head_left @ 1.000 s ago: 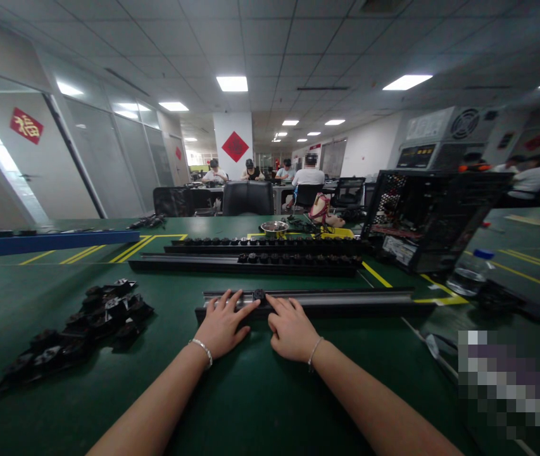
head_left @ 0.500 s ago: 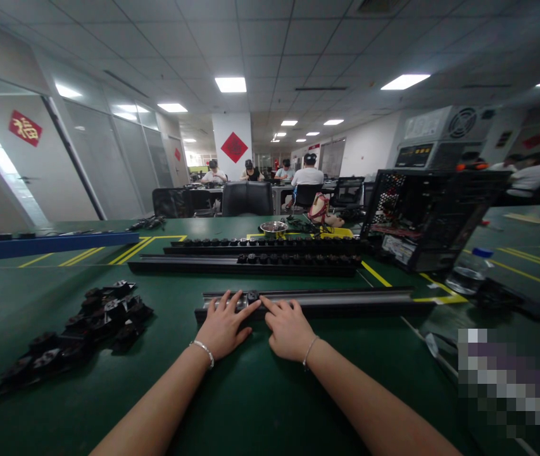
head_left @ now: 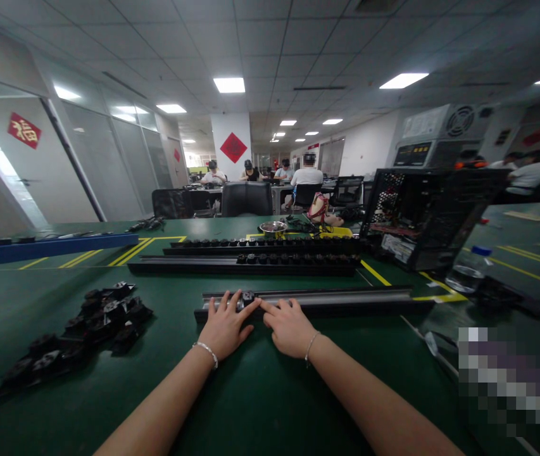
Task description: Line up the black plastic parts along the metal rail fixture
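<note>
A long black metal rail (head_left: 336, 301) with a shiny inner channel lies crosswise before me. Seated in that channel near its left end is a small black block (head_left: 247, 296) that looks like a power socket module. My left hand (head_left: 223, 326) rests over the rail's left end, fingers spread, index fingertip at the block. My right hand (head_left: 289, 327) reaches in from the other side. Its index finger is stretched out to the block's right edge, with the other fingers partly bent. Neither hand grips anything. To the left lies a heap of similar black modules (head_left: 108, 313).
Two more rails (head_left: 179, 263) with rows of black modules lie behind. An open computer case (head_left: 435, 215) stands back right, near a water bottle (head_left: 469, 272). A blue rail (head_left: 51, 246) lies at far left. Several people sit at tables beyond.
The small block has slid slightly left along the channel, and my right hand has shifted left with it. My left hand stays nearly in place.
</note>
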`<state>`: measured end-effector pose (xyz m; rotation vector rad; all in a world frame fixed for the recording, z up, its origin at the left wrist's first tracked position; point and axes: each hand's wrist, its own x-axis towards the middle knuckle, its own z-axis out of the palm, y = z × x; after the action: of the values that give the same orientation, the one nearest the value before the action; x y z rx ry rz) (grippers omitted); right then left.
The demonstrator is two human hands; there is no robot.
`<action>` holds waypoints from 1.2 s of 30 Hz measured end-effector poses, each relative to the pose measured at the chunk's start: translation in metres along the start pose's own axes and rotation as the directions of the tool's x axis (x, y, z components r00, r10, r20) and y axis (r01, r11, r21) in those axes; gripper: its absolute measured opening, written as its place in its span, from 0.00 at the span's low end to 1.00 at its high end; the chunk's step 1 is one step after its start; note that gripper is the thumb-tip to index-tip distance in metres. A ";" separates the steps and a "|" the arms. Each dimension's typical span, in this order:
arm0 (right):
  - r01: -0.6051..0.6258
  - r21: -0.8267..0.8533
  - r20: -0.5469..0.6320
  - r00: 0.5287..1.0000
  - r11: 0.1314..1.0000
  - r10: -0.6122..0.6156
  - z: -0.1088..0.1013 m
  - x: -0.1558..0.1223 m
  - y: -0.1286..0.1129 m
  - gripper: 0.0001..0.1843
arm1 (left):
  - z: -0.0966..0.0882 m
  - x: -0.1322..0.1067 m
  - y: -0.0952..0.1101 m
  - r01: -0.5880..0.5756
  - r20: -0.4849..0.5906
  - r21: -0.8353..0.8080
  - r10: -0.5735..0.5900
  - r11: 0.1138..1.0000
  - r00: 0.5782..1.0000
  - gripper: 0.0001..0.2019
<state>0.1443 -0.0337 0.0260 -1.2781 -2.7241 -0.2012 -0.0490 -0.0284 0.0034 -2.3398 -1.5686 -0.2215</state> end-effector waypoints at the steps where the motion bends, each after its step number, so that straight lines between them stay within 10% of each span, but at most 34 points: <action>1: 0.012 0.003 -0.001 1.000 1.000 -0.012 0.000 0.000 0.001 0.15 | 0.000 0.000 0.001 0.009 -0.006 0.007 -0.009 1.000 1.000 0.31; 10: 0.030 0.090 -0.128 0.992 0.996 -0.018 0.008 -0.003 0.004 0.13 | 0.006 0.001 0.010 0.064 -0.059 0.082 -0.059 0.995 0.997 0.28; 20: -0.240 0.205 -0.364 0.881 0.949 0.301 0.021 -0.007 0.022 0.18 | 0.004 -0.004 0.006 0.101 -0.089 0.053 -0.096 0.993 0.991 0.23; 36: -0.308 0.141 -0.288 0.897 0.941 0.336 0.021 -0.013 0.033 0.13 | -0.001 -0.007 -0.001 0.270 -0.032 0.016 -0.270 0.963 0.962 0.24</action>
<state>0.1765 -0.0191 0.0052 -1.5043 -2.1990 -0.2173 -0.0523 -0.0348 0.0019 -2.0905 -1.8636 -0.2984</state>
